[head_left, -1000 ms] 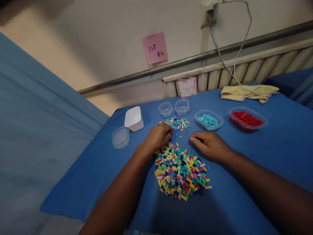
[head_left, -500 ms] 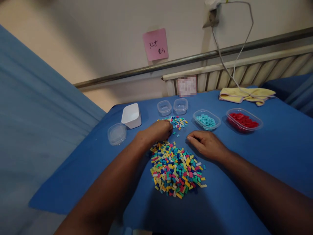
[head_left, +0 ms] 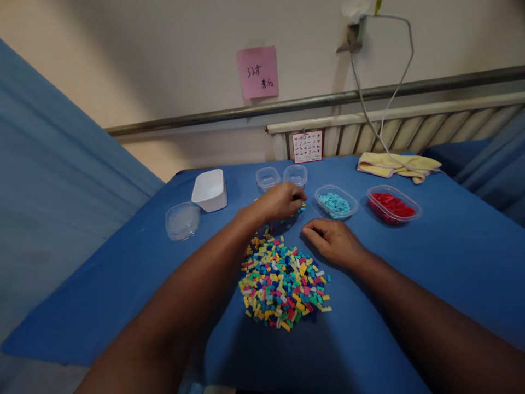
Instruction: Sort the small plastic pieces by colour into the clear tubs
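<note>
My left hand is over a small pile of bricks at the back of the table, covering most of it. Its fingers are curled together and pointing right; what they hold, if anything, is too small or hidden. My right hand lies on the blue cloth in a loose fist with thumb and forefinger together, and the inside of it is hidden. Nearer to me spreads a large heap of tiny mixed-colour toy bricks. Just beyond my right hand stands a clear tub with light blue bricks.
Farther right is a clear tub of red bricks. Two small clear tubs stand at the back. On the left are a white bin and a clear lidded container. A yellow cloth lies back right, under a hanging cable.
My left hand has moved right and slightly back across the small pile, toward the light blue bricks. My right hand stays beside the heap. The whole view has shifted slightly.
</note>
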The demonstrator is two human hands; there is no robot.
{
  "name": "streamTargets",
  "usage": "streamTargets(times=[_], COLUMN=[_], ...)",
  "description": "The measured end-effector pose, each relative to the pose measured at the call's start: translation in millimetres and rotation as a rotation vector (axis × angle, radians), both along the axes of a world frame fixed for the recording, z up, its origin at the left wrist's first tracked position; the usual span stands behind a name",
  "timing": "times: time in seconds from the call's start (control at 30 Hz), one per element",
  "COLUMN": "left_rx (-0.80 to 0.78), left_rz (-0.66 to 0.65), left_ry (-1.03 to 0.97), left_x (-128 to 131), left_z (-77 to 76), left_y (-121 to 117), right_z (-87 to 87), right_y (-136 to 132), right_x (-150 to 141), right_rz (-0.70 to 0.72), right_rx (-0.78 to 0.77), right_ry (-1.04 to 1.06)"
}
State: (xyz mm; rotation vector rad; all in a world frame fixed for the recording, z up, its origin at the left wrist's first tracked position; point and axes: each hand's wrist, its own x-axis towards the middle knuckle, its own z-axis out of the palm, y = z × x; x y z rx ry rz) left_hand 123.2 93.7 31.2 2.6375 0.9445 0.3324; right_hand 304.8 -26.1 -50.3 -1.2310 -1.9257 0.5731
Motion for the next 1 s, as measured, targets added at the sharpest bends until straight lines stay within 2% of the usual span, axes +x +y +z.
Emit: streamTargets(times=[0.1, 0.2, 0.27, 0.37, 0.5, 0.63, 0.7, 0.73, 0.9, 0.97, 1.0], left_rx=[-0.022, 0.016, 0.046, 0.013, 0.003, 0.073, 0.045, -0.017, -0.568, -0.687, -0.694], left_rz=[0.074, 0.106, 0.142, 0.163, 0.110, 0.113, 0.125, 0.137, 0.256, 0.260, 0.259], left_ry=[-0.182, -0.221, -0.172, 0.005, 0.200, 0.262, 0.175, 0.083, -0.571, -0.699, -0.720], left_x=[32.8, 42.8, 33.2, 6.7, -19.9, -27.7, -28.2, -27.5, -11.7, -5.1, -4.4], left_z=[1.5, 5.2, 7.9, 6.8, -8.7, -23.3, -27.5, -29.9, -50.4, -56.2, -56.4], left_y=[7.9, 10.6, 6.2, -9.3, -36.0, -51.7, -54.3, -55.1, -63.0, -65.6, -65.3], right_z=[0.0, -0.1, -0.4, -0.6, 0.0, -0.5, -2.4, -3.8, -11.0, -12.9, -13.8], right_y=[-0.6, -1.1, -1.0, 0.2, 2.0, 2.8, 3.2, 3.4, 4.0, 3.9, 3.9], right_x=[0.8, 1.1, 0.7, -0.4, -1.4, -0.8, -0.8, -1.0, -2.7, -2.6, -2.3], right_rz=[0.007, 0.017, 0.024, 0.011, -0.012, -0.005, 0.001, 0.006, -0.034, -0.050, -0.052], right_rx=[-0.007, -0.029, -0.040, -0.039, -0.040, -0.030, -0.032, -0.033, -0.009, 0.004, 0.009], right_ry=[0.019, 0.047, 0.050, 0.029, -0.012, -0.023, -0.014, 0.005, 0.194, 0.219, 0.218])
